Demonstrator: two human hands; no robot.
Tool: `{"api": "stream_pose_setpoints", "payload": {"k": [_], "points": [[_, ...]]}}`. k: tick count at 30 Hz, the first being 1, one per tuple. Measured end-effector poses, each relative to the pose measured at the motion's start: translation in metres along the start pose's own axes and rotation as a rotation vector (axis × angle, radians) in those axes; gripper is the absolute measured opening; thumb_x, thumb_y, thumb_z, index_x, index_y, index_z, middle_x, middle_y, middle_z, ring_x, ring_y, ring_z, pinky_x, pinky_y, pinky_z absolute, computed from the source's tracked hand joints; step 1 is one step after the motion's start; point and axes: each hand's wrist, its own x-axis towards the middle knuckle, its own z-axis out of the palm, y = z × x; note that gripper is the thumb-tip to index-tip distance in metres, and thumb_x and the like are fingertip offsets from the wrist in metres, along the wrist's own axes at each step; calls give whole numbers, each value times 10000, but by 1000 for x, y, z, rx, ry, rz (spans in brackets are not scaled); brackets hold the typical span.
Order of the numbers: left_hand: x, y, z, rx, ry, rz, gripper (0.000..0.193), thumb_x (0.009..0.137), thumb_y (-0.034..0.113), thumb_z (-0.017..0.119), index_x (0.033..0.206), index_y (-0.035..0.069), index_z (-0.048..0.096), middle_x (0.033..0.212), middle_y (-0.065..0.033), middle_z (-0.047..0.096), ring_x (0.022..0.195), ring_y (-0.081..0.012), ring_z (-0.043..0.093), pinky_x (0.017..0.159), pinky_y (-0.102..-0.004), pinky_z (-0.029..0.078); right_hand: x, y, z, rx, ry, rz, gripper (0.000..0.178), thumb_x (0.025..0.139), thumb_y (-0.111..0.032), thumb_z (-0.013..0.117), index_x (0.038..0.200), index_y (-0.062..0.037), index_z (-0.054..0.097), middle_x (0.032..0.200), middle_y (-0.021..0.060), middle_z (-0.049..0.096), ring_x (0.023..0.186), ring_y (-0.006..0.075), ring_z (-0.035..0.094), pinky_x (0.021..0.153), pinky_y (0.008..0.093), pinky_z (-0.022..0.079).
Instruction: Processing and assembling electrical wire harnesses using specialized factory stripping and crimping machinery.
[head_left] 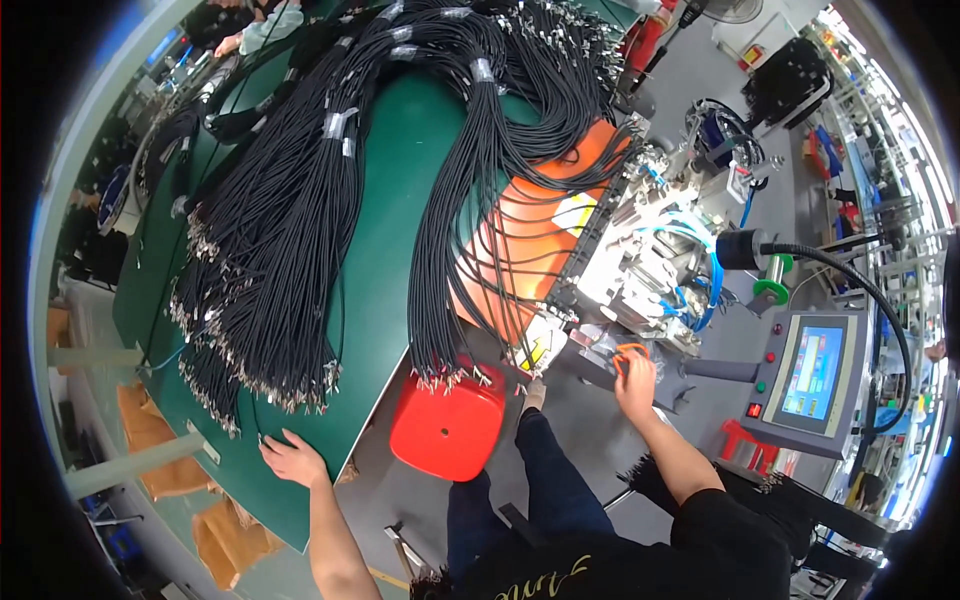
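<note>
The left hand (290, 458) lies flat, fingers spread and released, on the green desk (385, 250) just beside the terminal ends of the black cable bundles (290, 230) fanned across it. The right hand (636, 374) reaches to the front of the machine (640, 250), fingers closed around a small orange piece (630, 350); what it is, I cannot tell. More cables hang over a red stool (450, 425). The loose strands could snag and tangle if one is dragged out sideways, and fingers this close to the machine risk a pinch.
</note>
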Motion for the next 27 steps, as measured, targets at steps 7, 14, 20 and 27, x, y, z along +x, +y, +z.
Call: {"api": "stream_pose_setpoints", "payload": {"k": [7,14,20,27], "points": [[6,-13,1,-36,-44,1,519,1009,388,466,1343,-8,500,1426,-193,461,1299,-353,448,1046,-475,392,-45,75,0,-142,-122,96,563,696,15,659,1233,-24,496,1247,183,540,1179,384,486,1028,483,350],[9,-16,-6,-50,-42,-3,506,1014,366,457,1339,-21,494,1425,-205,455,1296,-368,442,1047,-475,389,-41,14,-8,-33,-28,121,492,725,-25,641,1203,8,529,1233,266,520,1172,441,485,966,509,396],[4,-30,-9,-9,-11,19,503,1021,380,440,1340,-5,496,1410,-195,473,1284,-360,453,1050,-465,385,-40,-115,141,494,-567,-181,510,820,-301,709,1259,-74,583,1325,169,547,1169,351,555,947,427,462],[10,-31,-3,-60,-26,21,498,1022,355,439,1319,-42,485,1399,-240,457,1279,-396,443,1046,-484,383,-95,-115,369,800,-927,-118,618,782,-322,768,1253,-8,520,1201,208,565,969,334,602,819,427,490]]}}
